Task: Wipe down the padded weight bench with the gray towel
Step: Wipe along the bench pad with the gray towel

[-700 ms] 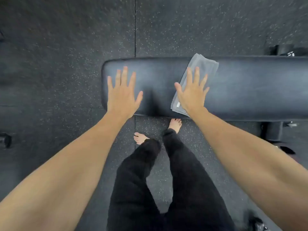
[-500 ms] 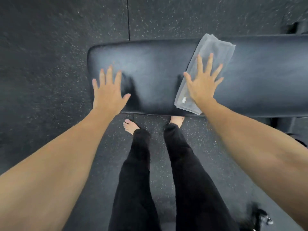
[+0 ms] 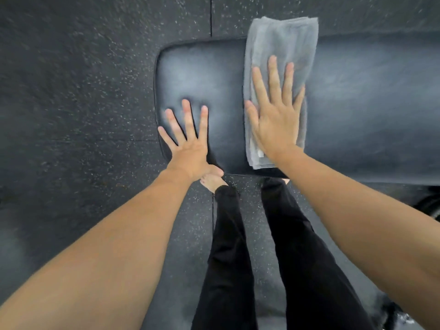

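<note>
A person looks down at a long black bench [image 3: 357, 110] with soft padding. It runs from side to side, and its rounded end is on the left. A gray towel [image 3: 281, 51] lies across the bench, near that end. The towel is folded into a long strip. Its far end sticks out past the back edge of the bench, and its near end stops just short of the front edge (a small white tag shows there).

The right hand [image 3: 276, 115] lies flat on top of the towel with its fingers spread wide. The grip is not closed around anything; the palm just presses the towel down onto the padding.

The left hand [image 3: 190, 146] lies flat on the bare padding, just beside the towel and close to the rounded end. Its fingers are spread wide too, and it holds nothing. The padding dips a little by the fingertips.

Both arms are bare. Below the bench are two legs in black pants [image 3: 238, 246]. One bare foot [image 3: 212, 183] peeks out under the left wrist. The floor [image 3: 83, 91] is dark rubber with little white specks.
</note>
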